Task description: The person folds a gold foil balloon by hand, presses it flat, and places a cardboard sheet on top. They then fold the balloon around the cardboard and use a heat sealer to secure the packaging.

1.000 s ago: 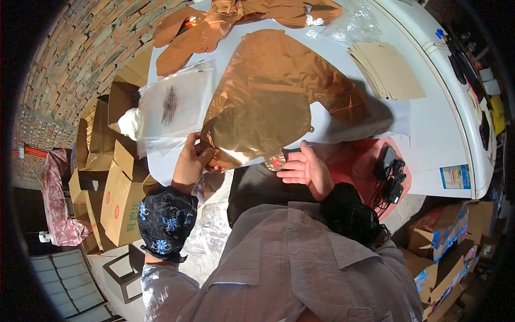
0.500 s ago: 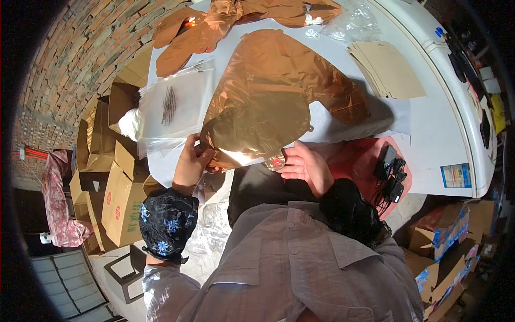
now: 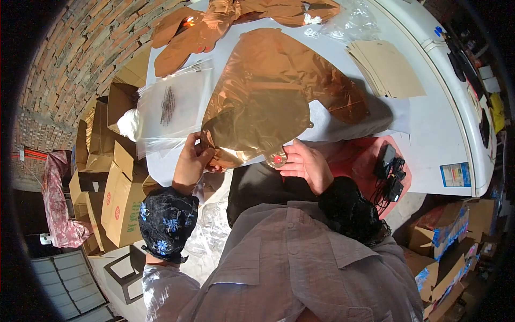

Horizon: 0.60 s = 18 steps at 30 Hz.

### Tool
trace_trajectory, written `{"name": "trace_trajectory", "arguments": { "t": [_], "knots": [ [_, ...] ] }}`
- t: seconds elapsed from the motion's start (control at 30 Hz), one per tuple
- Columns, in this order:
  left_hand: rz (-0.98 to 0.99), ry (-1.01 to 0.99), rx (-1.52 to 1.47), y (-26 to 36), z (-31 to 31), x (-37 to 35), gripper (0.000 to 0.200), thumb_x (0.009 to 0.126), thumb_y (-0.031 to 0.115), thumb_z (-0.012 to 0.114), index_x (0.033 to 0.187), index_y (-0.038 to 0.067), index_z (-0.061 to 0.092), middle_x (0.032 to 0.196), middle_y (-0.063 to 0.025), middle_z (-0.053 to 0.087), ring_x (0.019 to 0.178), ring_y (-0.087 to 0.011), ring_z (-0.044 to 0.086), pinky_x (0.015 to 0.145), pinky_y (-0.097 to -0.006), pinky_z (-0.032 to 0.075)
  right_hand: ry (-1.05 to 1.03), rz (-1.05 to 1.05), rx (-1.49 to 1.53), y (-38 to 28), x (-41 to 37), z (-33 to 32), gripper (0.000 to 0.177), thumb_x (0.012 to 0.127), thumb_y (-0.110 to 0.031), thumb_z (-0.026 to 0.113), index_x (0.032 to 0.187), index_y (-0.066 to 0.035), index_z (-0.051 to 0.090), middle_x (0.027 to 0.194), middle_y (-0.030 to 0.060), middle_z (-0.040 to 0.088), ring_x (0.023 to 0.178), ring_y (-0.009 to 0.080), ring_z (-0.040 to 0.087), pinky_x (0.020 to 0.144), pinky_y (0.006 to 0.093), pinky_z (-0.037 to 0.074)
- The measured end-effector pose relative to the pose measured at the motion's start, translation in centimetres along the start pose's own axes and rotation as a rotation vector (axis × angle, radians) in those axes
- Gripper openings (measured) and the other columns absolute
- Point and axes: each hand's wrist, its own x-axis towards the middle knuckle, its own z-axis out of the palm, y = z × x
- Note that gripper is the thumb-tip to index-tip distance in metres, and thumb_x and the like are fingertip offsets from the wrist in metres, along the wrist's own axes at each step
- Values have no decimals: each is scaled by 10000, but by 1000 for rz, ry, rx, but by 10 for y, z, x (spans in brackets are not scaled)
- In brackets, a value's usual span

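Your right hand (image 3: 304,163) edged far toward red valve (image 3: 277,159); grip loose, fingertips touching it. Your left hand (image 3: 192,161): grip pinching left edge of copper foil balloon (image 3: 257,123), flat on table (image 3: 429,123), near edge, between both hands.

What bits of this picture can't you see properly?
Head view:
Black writing on the clear plastic bag: too small and blurry to read.
Fingertips of the left hand: tucked behind the shiny copper foil sheet it grips.
The tiny round red-centred piece by the right hand: too small to identify.
The blue-and-white label at the white table's edge: too small to read.
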Motion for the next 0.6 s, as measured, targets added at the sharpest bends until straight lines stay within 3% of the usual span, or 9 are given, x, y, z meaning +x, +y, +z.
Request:
{"name": "trace_trajectory", "arguments": {
  "t": [0.6],
  "knots": [
    [-38,64,-106,-6,12,-8,349,928,-26,546,1244,21,405,908,-121,637,643,-180,639,544,-284,530,96,20,-27,-4,-4,-18,631,1014,-464,332,1268,88,501,1201,232,615,1070,305,644,925,390,522]
  ]
}}
